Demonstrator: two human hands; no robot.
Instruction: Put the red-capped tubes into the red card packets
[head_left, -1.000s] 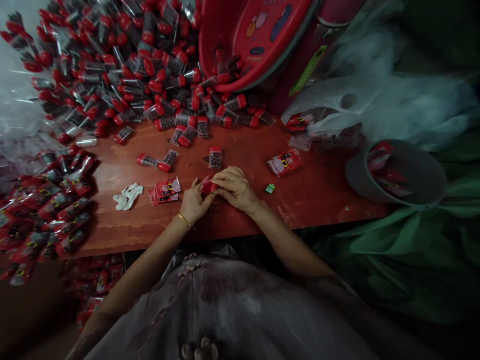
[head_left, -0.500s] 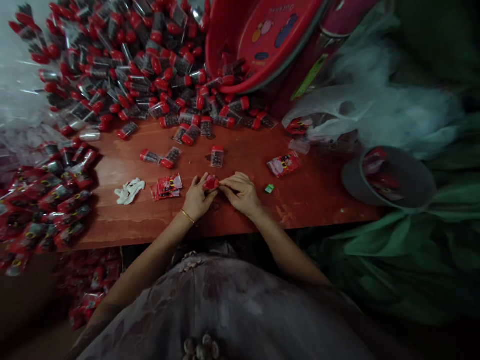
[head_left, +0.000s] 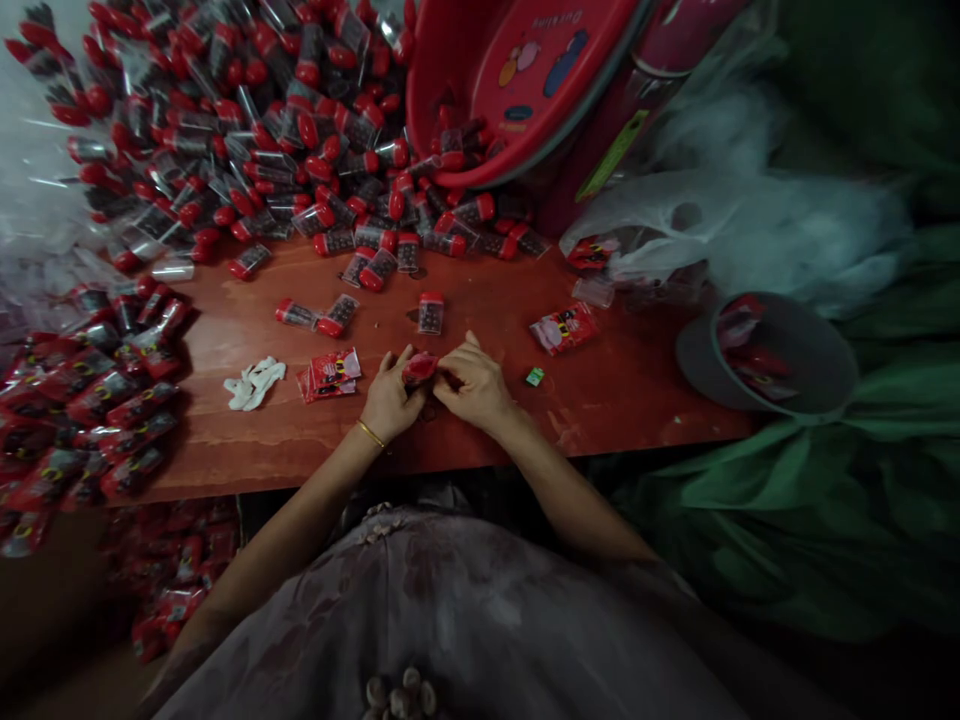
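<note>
My left hand (head_left: 391, 398), with a gold bangle at the wrist, grips a small red printed packet (head_left: 420, 369) between thumb and fingers. My right hand (head_left: 477, 385) is closed, its thumb and forefinger pinched at the packet's right edge; the fingertips partly hide that edge. Just beyond the hands stands a clear tube with a red cap and dark contents (head_left: 430, 314). Left of my left hand lies a small stack of flat red printed packets (head_left: 334, 374). A crumpled white cloth or glove (head_left: 255, 384) is farther left.
A big heap of red-capped tubes (head_left: 247, 150) covers the back left, with wrapped ones (head_left: 97, 400) at the left. A red basin (head_left: 442, 178) tilts behind. More flat packets (head_left: 564, 328), a tiny green piece (head_left: 535, 376) and a grey bucket (head_left: 697, 360) are right, on or beside the red table (head_left: 630, 400).
My right hand's fingers have curled in more tightly at the packet's edge. The packet has turned slightly in my left hand. The whole view has shifted a little.
</note>
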